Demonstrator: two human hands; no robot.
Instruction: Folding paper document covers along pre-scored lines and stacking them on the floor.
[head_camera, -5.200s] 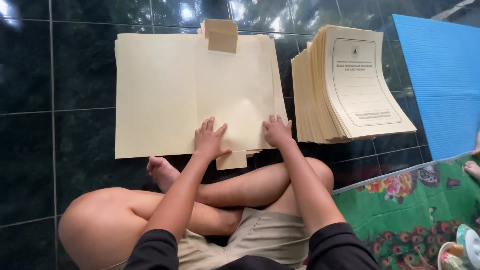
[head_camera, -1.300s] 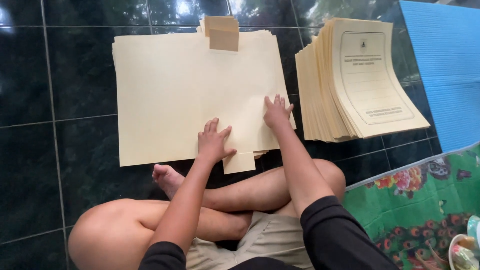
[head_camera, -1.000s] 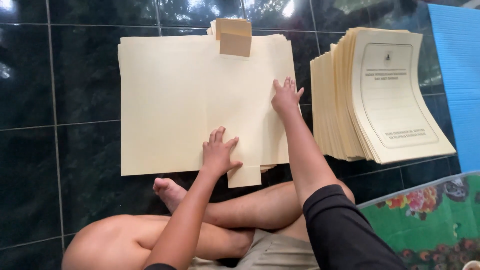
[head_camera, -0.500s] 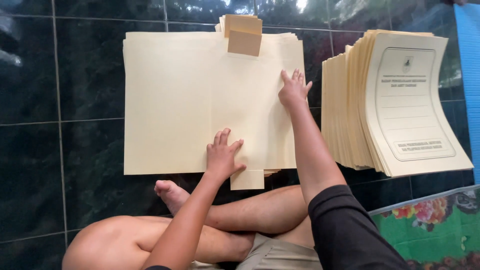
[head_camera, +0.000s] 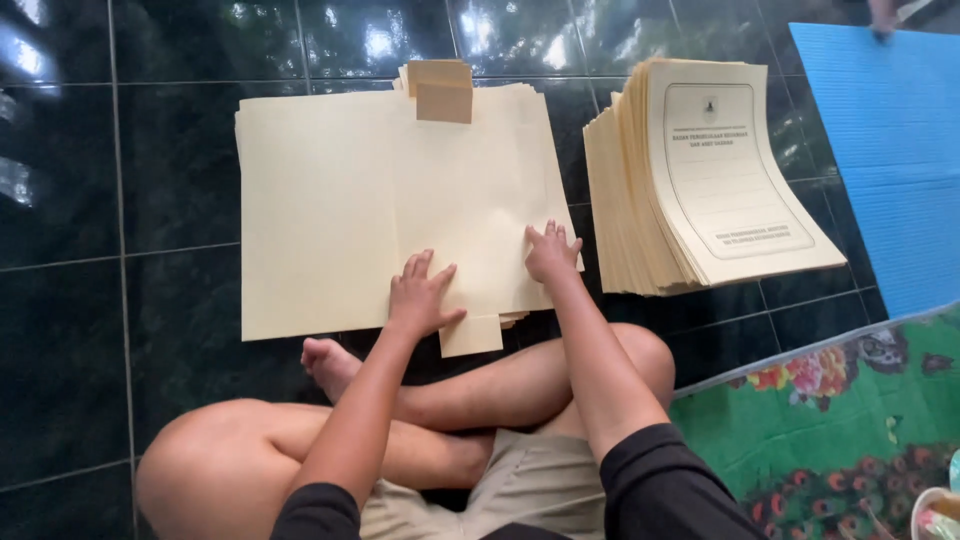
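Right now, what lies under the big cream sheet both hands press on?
Under the cream sheet, more cream sheet edges peek out, resting on dark floor tiles. How many lie beneath is hidden. Left hand, right hand.

Folder stack (head_camera: 690, 180) R of open folder (head_camera: 400, 200).

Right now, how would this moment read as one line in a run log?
left hand: flat on open cream folder | right hand: pressing folder's right edge | printed folder stack: to the right | floor: dark tiles

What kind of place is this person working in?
Probably the floor of a home or small office: dark glossy floor tiles, a flowered mat, and a stack of printed folders beside the person sitting cross-legged.
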